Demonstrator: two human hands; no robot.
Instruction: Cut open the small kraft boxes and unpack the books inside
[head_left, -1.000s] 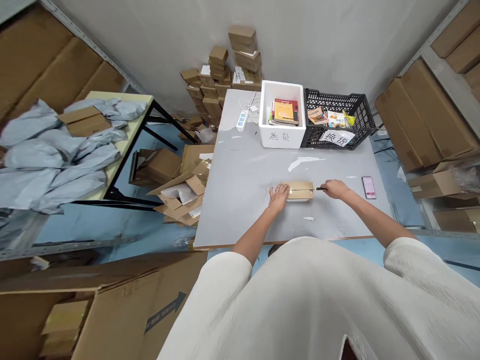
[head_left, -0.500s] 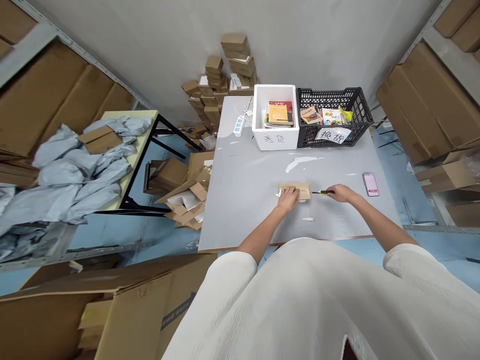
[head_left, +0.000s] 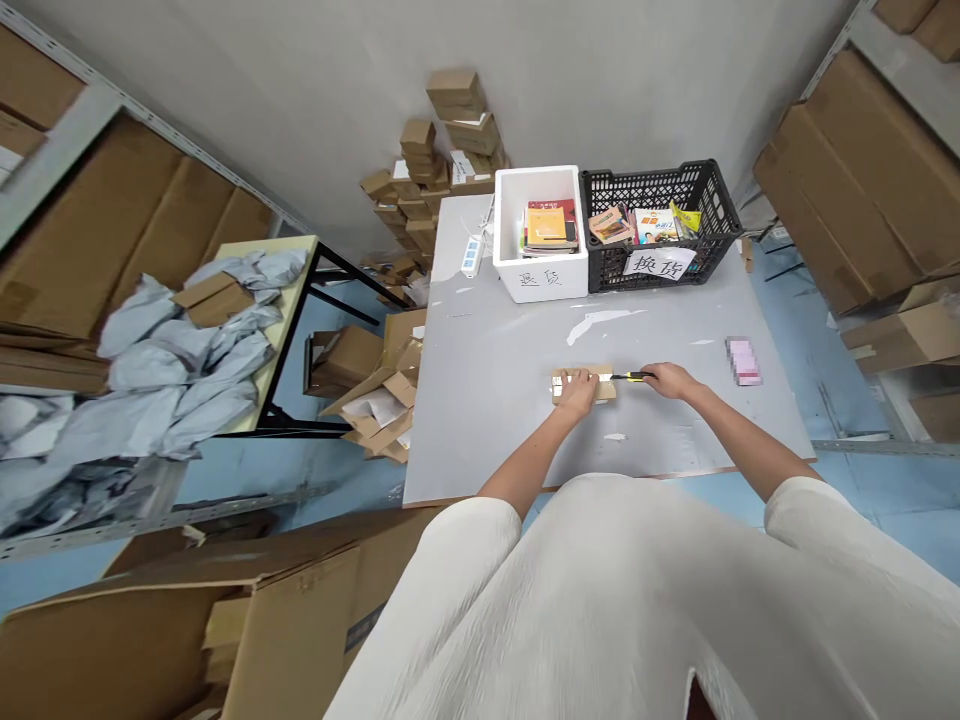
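Observation:
A small, flat cardboard box point(head_left: 605, 391) lies on the grey table near its front edge. My left hand point(head_left: 577, 392) rests over the box's left part, its fingers bent on the top and holding it down. White patches show on the box beside my fingers. My right hand point(head_left: 670, 381) is closed around the handle of a yellow and black box cutter point(head_left: 636, 377). The tip of the cutter points left and meets the right end of the box; whether it has gone in is too small to tell.
At the table's back stand a white foam box point(head_left: 543, 280) with books and a black plastic crate point(head_left: 660, 272) with books and packets. A phone point(head_left: 743, 361) lies to the right. Cardboard boxes and a side table point(head_left: 289, 330) with grey parcels are at the left.
My right hand has brought the box cutter left, from just apart from the cardboard box to its right end. My left hand stays on the box. The whole view has shifted slightly.

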